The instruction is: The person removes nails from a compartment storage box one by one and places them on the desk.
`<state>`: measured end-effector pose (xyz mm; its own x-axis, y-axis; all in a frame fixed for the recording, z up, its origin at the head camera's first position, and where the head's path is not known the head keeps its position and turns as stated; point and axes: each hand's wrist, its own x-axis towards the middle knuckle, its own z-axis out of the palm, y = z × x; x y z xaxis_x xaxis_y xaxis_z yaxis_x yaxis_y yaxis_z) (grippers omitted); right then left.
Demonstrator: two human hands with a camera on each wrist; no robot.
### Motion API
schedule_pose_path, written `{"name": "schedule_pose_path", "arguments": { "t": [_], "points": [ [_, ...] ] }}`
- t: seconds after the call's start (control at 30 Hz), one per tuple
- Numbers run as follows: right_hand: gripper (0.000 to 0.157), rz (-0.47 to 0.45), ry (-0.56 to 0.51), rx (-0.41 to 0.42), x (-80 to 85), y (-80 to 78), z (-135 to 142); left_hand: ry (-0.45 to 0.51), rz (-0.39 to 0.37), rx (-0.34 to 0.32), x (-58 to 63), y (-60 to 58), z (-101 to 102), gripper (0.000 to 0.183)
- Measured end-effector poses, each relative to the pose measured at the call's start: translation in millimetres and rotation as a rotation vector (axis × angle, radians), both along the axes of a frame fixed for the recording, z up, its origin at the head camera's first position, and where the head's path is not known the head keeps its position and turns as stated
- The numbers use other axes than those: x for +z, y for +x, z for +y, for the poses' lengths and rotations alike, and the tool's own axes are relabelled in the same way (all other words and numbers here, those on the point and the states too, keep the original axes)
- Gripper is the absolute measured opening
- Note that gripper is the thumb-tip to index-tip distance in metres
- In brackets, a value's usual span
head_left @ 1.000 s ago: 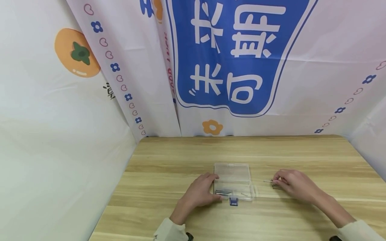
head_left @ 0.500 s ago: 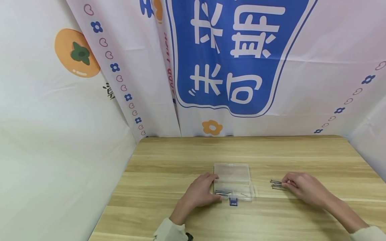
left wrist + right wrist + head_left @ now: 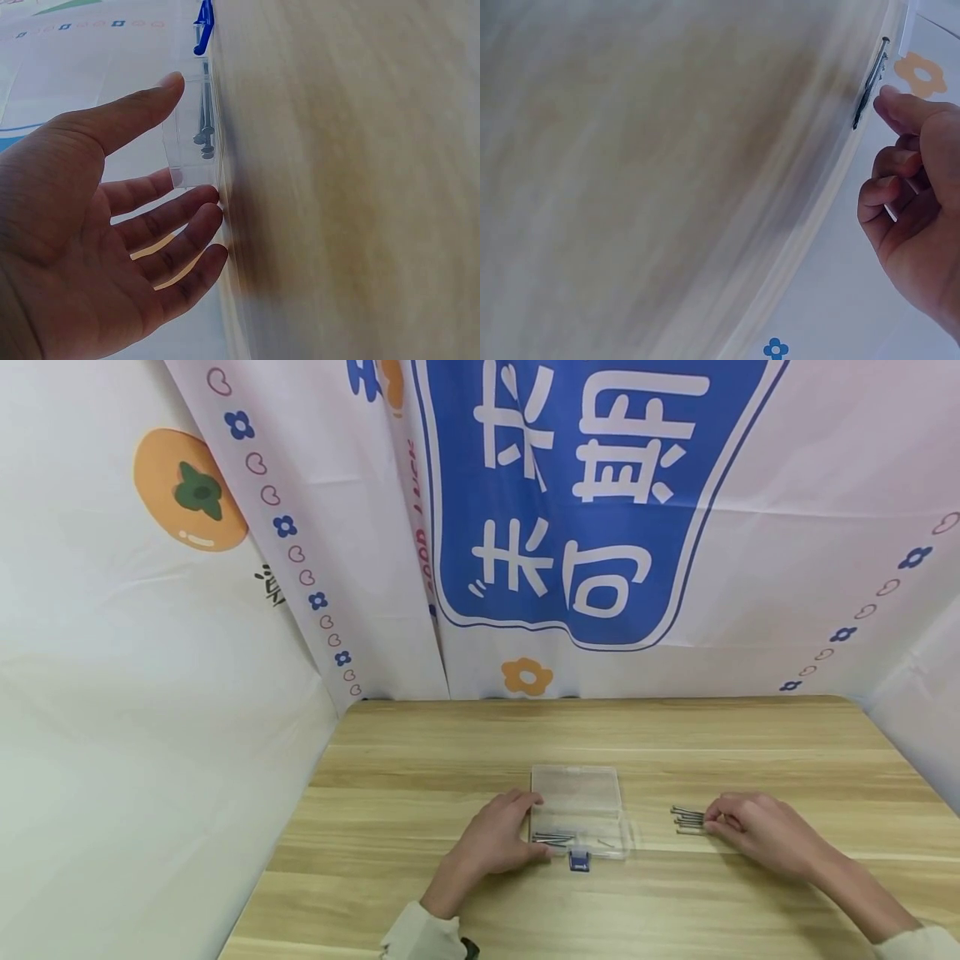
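We see loose screws [image 3: 687, 819] on the right part of the wooden table [image 3: 420, 752]. The right hand [image 3: 757, 827] is at their right ends, thumb and index fingertips close together; we cannot tell whether they pinch one. To the left lies an open clear plastic box [image 3: 588, 833], more screws inside, a blue latch [image 3: 579, 862] on its near side. The left hand [image 3: 495, 835] touches its left end, thumb and fingers apart.

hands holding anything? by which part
The left hand holds the clear box by its left end; whether the right hand pinches the loose fasteners cannot be told.
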<state>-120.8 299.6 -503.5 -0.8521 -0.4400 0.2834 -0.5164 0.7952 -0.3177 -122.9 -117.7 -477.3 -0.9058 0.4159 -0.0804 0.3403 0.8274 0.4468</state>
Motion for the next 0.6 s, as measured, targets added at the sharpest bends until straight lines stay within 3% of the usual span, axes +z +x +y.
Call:
{"name": "schedule_pose_path", "arguments": {
  "t": [0.43,0.6],
  "points": [
    [0.017,0.107,-0.071,0.087,1.5,-7.8,-29,-0.002,-0.007,0.000,-0.3,0.4,0,0.075],
    [0.014,0.103,-0.138,0.109,2.2,-11.8,-48,0.000,-0.011,0.001,-1.1,0.1,0,0.075]
  ]
}}
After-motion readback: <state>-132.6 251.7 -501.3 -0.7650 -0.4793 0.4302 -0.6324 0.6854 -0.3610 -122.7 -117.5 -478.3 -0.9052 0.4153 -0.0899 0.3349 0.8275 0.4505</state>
